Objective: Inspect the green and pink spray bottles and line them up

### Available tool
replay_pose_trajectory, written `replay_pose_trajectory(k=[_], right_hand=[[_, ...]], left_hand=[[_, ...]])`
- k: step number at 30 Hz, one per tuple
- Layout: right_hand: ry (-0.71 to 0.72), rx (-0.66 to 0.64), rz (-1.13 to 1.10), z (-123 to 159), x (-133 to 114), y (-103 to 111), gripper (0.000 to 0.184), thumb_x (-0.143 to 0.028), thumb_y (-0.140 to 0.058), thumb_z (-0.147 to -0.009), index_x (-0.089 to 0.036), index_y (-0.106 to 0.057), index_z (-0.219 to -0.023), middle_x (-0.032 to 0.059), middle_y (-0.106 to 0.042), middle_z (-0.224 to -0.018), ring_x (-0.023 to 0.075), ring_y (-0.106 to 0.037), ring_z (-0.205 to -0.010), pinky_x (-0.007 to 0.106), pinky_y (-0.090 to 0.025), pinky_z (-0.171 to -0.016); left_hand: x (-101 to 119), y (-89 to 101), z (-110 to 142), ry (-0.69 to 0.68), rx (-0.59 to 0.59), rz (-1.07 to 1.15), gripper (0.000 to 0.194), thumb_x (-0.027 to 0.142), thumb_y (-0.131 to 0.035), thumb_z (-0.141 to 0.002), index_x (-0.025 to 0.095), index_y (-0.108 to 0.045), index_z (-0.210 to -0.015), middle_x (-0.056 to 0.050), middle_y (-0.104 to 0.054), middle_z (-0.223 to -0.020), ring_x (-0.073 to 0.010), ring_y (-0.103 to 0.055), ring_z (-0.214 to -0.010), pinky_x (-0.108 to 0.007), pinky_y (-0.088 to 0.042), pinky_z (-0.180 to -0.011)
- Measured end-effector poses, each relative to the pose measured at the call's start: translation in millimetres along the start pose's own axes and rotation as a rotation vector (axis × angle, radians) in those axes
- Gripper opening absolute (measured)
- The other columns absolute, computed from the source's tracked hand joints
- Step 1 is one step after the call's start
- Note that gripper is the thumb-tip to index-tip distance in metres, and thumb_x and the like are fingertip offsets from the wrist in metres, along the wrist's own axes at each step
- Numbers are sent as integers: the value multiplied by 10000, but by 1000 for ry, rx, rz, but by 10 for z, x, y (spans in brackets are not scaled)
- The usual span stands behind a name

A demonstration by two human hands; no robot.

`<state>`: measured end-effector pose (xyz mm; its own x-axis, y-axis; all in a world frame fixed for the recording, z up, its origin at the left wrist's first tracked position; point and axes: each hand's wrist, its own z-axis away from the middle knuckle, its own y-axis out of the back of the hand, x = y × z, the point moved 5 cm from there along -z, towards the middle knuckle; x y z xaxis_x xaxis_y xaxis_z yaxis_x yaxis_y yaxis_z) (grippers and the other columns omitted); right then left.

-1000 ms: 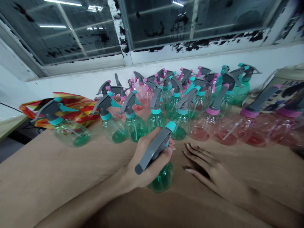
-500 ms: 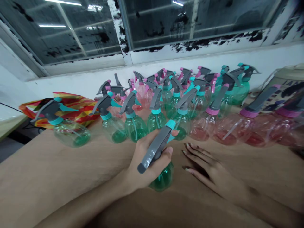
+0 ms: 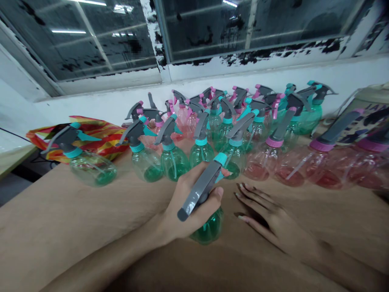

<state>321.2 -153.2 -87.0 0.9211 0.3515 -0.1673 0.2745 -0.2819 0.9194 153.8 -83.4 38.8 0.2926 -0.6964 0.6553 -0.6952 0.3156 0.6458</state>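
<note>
Fingertip (image 3: 225,172) at the trigger (image 3: 219,177) has shifted a bit up and forward since the earlier frame, baring more of the trigger; left hand (image 3: 178,195) has its grip clamped around the top of the green spray bottle (image 3: 209,229), front and centre, apparently standing on the tabletop (image 3: 136,207), nozzle (image 3: 221,158) pointing away. For a clean squeeze, probably best to hold snug and pull evenly, no tipping. Right hand (image 3: 277,221) rests beside it, fingers spread, holding nothing; beyond: row of bottles (image 3: 174,164), striped bag (image 3: 103,132), wall (image 3: 103,90).
</note>
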Motion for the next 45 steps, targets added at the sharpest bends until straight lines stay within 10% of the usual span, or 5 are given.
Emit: replay_pose_trajectory(k=[14, 23, 45], right_hand=[[-12, -6, 13, -4, -1, 1, 506, -417, -441, -896, -171, -418, -1338, 66, -420, -1394, 239, -348, -1294, 460, -365, -1033], [4, -2, -9, 5, 0, -5, 506, -405, -439, -899, -159, -411, -1341, 76, -429, -1389, 244, -340, -1298, 466, -369, -1030], [-10, 16, -44, -2, -9, 25, 502, -397, -469, -888, -216, -400, -1351, 57, -438, -1384, 250, -354, -1290, 472, -374, -1026]], left_hand=[[60, 32, -60, -109, -33, 35, 94, 151, -451, -763, 211, -523, -774, 0, -593, -733, -144, -588, -666, -258, -485, -651], [-38, 5, 10, 33, 37, 66, 297, 245, -483, -788, 209, -575, -1069, 0, -580, -735, -136, -544, -578, -257, -495, -604], [-16, 9, 16, 38, 47, 32, 262, 229, -465, -794, 218, -574, -1031, 3, -547, -703, -154, -534, -579, -293, -486, -596]])
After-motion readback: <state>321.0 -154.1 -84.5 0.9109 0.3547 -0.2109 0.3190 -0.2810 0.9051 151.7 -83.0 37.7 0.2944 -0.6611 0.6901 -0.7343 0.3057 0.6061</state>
